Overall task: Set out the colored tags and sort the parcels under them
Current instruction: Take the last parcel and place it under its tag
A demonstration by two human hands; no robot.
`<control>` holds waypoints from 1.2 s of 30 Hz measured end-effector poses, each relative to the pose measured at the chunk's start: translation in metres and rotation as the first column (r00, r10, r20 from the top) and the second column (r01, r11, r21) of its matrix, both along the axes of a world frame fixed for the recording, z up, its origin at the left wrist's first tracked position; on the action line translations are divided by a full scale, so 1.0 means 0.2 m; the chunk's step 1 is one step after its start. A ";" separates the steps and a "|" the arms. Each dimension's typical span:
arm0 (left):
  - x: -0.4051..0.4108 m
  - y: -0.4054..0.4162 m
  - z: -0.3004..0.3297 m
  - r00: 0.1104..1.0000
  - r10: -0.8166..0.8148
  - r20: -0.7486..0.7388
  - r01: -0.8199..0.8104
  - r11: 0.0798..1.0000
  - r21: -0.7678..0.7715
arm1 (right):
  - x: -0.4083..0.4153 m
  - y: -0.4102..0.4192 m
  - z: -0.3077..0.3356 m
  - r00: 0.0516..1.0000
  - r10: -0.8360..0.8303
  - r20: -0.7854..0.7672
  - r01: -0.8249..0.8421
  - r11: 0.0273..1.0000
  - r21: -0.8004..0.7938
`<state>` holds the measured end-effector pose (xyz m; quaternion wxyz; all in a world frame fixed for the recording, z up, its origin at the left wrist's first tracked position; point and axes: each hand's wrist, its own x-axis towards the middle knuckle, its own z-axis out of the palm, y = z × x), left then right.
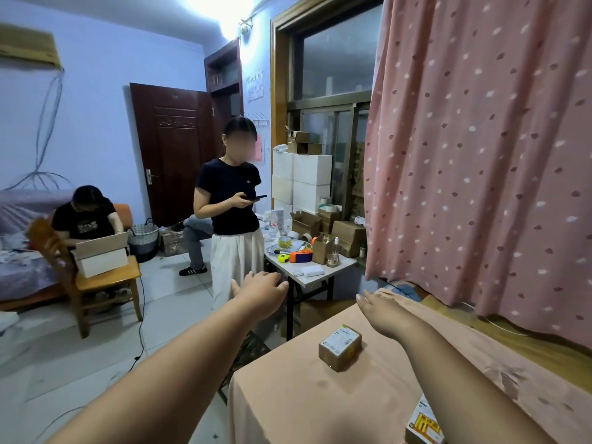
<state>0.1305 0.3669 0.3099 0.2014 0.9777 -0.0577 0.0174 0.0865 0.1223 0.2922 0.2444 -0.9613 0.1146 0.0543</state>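
Note:
A small brown parcel [340, 347] with a white label lies on the peach-covered table [304, 405]. A second parcel [423, 424] with a yellow and red label sits at the table's near right, partly hidden by my right forearm. My left hand [261, 288] is stretched out over the floor past the table's left edge, fingers loosely curled, holding nothing. My right hand [379, 312] reaches over the table's far end, fingers apart, empty. No colored tags are visible.
A person [232, 219] stands ahead with a phone, beside a cluttered white folding table [320, 270] holding tape, boxes and bottles. Another person sits at the left behind a wooden chair [86, 277]. A pink curtain [480, 155] hangs at the right.

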 end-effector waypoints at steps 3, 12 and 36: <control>0.11 -0.05 0.01 1.000 -0.009 -0.004 0.009 1.000 0.000 | 0.13 -0.05 0.02 1.000 -0.002 -0.006 0.002 1.000 0.004; 0.31 -0.17 -0.01 0.999 -0.019 -0.033 0.019 1.000 -0.004 | 0.38 -0.15 0.01 1.000 -0.015 -0.011 0.015 1.000 0.005; 1.42 -0.43 -0.48 0.935 -0.253 -0.249 0.239 0.967 -0.088 | 1.19 -0.16 -0.49 0.957 -0.211 -0.200 0.210 0.977 -0.027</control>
